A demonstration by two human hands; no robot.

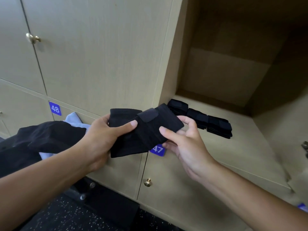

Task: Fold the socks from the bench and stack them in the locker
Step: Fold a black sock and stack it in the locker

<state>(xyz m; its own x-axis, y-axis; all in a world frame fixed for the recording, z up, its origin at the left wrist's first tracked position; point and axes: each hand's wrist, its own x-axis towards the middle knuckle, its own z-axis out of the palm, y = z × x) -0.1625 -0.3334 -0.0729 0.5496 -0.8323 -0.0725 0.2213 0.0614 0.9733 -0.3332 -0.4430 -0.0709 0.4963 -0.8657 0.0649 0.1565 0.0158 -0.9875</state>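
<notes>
A folded black sock (145,130) is held in the air in front of the lockers. My left hand (106,139) grips its left end, thumb on top. My right hand (181,144) pinches its right end from below, fingers curled under the fabric. Inside the open locker (241,130), three stacks of folded black socks (200,118) sit in a row near the front left of the shelf. A heap of dark socks and cloth (41,140) lies at the left behind my left forearm, with a pale blue piece (75,121) among it.
Closed locker doors with brass knobs (147,182) and blue number tags 48 (55,108) and 47 (158,150) fill the wall. The locker shelf has bare wood to the right of the stacks. Dark speckled floor (66,214) lies below.
</notes>
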